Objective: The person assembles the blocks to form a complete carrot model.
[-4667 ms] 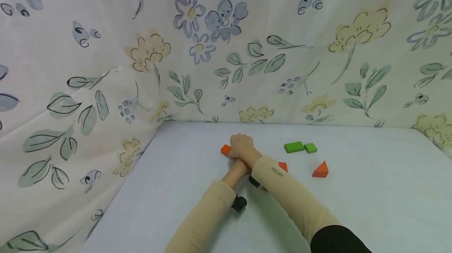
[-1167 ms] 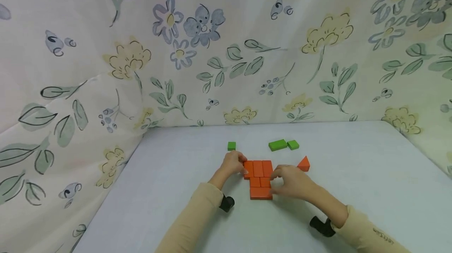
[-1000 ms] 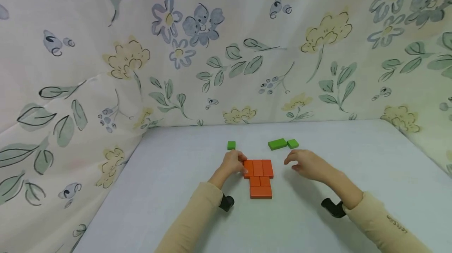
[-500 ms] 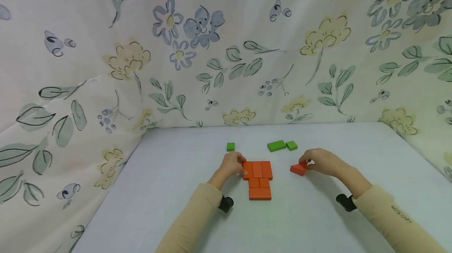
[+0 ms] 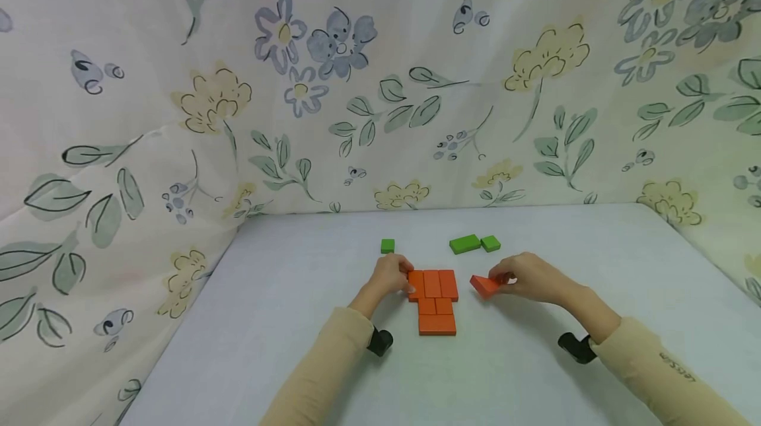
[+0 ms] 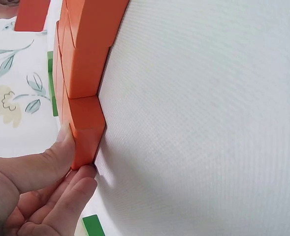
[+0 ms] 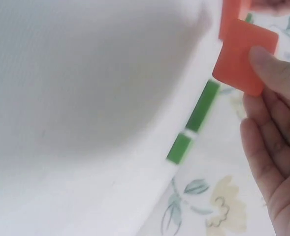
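Observation:
Several orange blocks (image 5: 437, 307) lie flat together, wider at the far end. My left hand (image 5: 389, 277) pinches the far-left orange block (image 6: 87, 140) between thumb and fingers, at its outer end. In my right hand (image 5: 531, 277) is an orange triangular block (image 5: 483, 284), held by thumb and fingertips to the right of the group and apart from it. The right wrist view shows the thumb pressed on one flat orange side; the fingers behind that block are partly hidden.
A small green block (image 5: 388, 246) sits beyond the left hand. Farther right are a long green block (image 5: 465, 244) and a short green block (image 5: 490, 243), end to end. The white table (image 5: 285, 307) meets a floral cloth (image 5: 357, 82) at the back.
At first my forearms were crossed; they have since uncrossed. My right hand has gone to the triangular block, picked it up and brought it left towards the group. My left hand has stayed there lately.

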{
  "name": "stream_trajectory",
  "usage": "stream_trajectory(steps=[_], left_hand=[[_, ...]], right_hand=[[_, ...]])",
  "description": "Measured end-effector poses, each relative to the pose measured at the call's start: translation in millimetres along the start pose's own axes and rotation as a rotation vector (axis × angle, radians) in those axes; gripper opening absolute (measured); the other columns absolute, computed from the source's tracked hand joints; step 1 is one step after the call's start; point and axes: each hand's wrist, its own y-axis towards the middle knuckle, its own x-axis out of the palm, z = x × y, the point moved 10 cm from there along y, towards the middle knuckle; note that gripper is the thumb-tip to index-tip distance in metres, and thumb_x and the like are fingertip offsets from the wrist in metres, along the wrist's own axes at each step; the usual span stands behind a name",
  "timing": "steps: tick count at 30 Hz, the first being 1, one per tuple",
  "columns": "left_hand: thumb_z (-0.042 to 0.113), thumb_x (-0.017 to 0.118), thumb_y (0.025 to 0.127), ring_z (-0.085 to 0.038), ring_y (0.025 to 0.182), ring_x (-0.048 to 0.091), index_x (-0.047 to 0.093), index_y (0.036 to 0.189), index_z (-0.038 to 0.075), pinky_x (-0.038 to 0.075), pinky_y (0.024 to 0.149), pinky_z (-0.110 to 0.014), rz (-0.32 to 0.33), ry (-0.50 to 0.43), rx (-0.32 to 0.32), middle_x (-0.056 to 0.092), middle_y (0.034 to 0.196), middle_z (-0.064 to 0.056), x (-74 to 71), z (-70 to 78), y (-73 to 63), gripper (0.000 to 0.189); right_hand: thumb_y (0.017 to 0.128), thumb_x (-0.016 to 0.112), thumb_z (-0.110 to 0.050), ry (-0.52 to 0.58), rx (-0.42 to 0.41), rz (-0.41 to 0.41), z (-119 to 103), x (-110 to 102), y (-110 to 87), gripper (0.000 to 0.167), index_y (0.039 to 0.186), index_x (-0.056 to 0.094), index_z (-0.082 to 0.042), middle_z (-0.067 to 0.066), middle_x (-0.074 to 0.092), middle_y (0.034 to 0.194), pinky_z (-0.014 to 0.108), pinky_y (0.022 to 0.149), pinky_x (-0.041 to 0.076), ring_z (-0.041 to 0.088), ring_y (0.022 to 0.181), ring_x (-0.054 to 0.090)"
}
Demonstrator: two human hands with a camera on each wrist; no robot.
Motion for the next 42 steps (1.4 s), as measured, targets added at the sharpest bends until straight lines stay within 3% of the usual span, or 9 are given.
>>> stream_trajectory(steps=[14, 19, 30, 42], left_hand=[[-0.007, 0.082, 0.071, -0.02, 0.083, 0.055, 0.069, 0.104, -0.003, 0.052, 0.076, -0.033, 0.001, 0.012, -0.013, 0.064, 0.093, -0.01, 0.6, -0.6, 1.2, 0.036], [-0.007, 0.081, 0.072, -0.021, 0.084, 0.055, 0.069, 0.105, -0.003, 0.052, 0.077, -0.033, 0.001, 0.027, -0.006, 0.064, 0.094, -0.01, 0.3, 1.0, 1.8, 0.036], [-0.005, 0.082, 0.072, -0.021, 0.083, 0.056, 0.069, 0.105, -0.002, 0.052, 0.076, -0.032, 0.001, 0.034, -0.014, 0.064, 0.094, -0.01, 1.4, -1.8, 2.6, 0.035], [-0.007, 0.081, 0.072, -0.02, 0.083, 0.054, 0.069, 0.106, -0.003, 0.051, 0.075, -0.032, -0.008, 0.017, -0.005, 0.063, 0.093, -0.01, 1.9, -2.0, 3.7, 0.036]], right_hand=[[0.078, 0.079, -0.004, 0.119, -0.158, -0.088, -79, 34, 9.2, 0.018, 0.096, 0.075, -0.004, -0.006, 0.07, 0.087, 0.02, 0.068, 0.053, 0.001, 0.075, 0.06], [0.078, 0.08, -0.004, 0.076, -0.233, -0.089, -99, 44, 10.7, 0.016, 0.092, 0.074, -0.005, -0.006, 0.07, 0.084, 0.016, 0.066, 0.051, -0.001, 0.073, 0.06], [0.077, 0.083, -0.011, -0.014, -0.184, -0.127, -105, 61, 20.1, 0.016, 0.091, 0.076, -0.01, -0.012, 0.065, 0.078, 0.019, 0.067, 0.048, -0.001, 0.068, 0.051], [0.074, 0.084, -0.008, -0.034, -0.179, -0.088, -102, 58, 23.5, 0.018, 0.089, 0.076, -0.009, -0.01, 0.066, 0.076, 0.022, 0.067, 0.048, -0.001, 0.068, 0.052]])
